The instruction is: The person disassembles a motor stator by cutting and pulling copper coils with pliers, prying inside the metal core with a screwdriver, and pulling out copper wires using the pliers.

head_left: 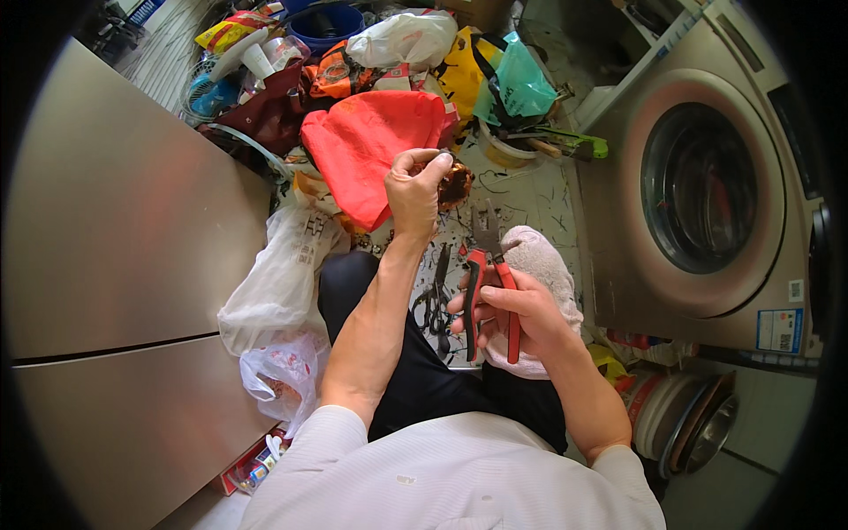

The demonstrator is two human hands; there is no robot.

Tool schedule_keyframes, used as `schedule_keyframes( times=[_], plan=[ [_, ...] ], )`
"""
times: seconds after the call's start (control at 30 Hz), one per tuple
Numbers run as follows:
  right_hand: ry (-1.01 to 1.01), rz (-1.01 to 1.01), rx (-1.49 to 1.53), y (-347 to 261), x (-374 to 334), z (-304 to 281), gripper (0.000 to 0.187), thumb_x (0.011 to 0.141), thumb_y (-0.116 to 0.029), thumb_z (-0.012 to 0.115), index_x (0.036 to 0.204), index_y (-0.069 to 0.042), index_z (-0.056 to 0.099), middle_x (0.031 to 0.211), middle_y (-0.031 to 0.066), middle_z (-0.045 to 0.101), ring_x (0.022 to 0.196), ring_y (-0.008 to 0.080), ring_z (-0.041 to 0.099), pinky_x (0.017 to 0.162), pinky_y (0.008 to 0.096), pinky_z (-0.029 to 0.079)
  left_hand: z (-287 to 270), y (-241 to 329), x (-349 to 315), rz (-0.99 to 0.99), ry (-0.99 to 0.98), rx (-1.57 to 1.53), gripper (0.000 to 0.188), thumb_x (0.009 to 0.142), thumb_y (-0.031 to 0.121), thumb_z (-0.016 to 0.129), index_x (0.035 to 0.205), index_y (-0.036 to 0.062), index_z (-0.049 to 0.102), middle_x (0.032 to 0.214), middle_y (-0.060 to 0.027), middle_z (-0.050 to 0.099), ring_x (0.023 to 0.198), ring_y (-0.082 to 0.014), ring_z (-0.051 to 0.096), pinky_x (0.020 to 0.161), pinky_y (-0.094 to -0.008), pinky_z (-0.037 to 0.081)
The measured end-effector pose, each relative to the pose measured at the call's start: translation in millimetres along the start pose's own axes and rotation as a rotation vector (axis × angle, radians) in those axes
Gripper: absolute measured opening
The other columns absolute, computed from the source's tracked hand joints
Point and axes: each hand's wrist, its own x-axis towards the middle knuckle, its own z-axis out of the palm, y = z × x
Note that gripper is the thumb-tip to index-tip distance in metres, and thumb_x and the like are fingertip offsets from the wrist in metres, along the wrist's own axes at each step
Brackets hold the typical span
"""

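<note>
Floor littered with dark scraps ran between a metallic, fridge-like appliance along its left edge and a front-loading washing machine along its right, with bags and tubs heaped toward its far edge. From the head camera, a seated person's left hand was pinched narrow, holding a shiny copper-coloured bundle above the floor's middle, just beside a red sheet. Lower right, the right hand held red-handled pliers, fingers wrapped around the spread handles, their head pointing away. Black-handled tools lay between the knees; a pale cloth covered the right knee.
</note>
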Motion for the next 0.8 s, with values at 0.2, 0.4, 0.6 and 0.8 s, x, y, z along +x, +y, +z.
schedule_keyframes(
  times=[0.2,0.4,0.6,0.8],
  plan=[
    [-0.066,0.036,0.088,-0.4,18.7,-6.3,0.034,0.101,-0.018,0.056,0.129,0.0,0.049,0.12,0.0262,0.067,0.101,0.0349,0.073,0.064,0.0376,0.063,0.0,6.8,2.2,0.009,-0.072,-0.055,0.016,0.085,0.004,0.076,0.099,-0.0021,0.069,0.088,-0.004,0.07,0.078,-0.0084,0.064,0.074,-0.0228,0.052],
    [-0.075,0.019,0.145,-2.0,22.7,-4.1,0.033,0.101,-0.019,0.056,0.126,0.001,0.051,0.12,0.0268,0.067,0.1,0.0349,0.073,0.063,0.0376,0.064,0.9,9.5,0.7,-0.014,-0.102,-0.119,0.014,0.086,0.001,0.074,0.098,-0.0019,0.069,0.09,-0.0029,0.068,0.079,-0.0075,0.063,0.074,-0.0221,0.051],
    [-0.082,-0.016,0.183,-6.6,22.4,-9.3,0.033,0.102,-0.022,0.056,0.125,0.002,0.051,0.119,0.027,0.067,0.099,0.0338,0.074,0.063,0.0375,0.064,3.8,7.2,-1.3,-0.041,-0.11,-0.124,0.013,0.086,0.0,0.073,0.098,-0.0014,0.069,0.091,-0.0025,0.067,0.079,-0.0068,0.062,0.074,-0.0218,0.051],
    [-0.07,-0.02,0.174,-3.9,26.6,-21.2,0.033,0.102,-0.023,0.055,0.124,0.001,0.052,0.109,0.0245,0.069,0.09,0.0311,0.074,0.062,0.0355,0.06,4.1,-1.0,-2.4,-0.048,-0.157,-0.098,0.015,0.086,0.0,0.073,0.099,-0.0013,0.068,0.089,-0.0009,0.065,0.077,-0.0057,0.059,0.072,-0.021,0.049]
  ],
)
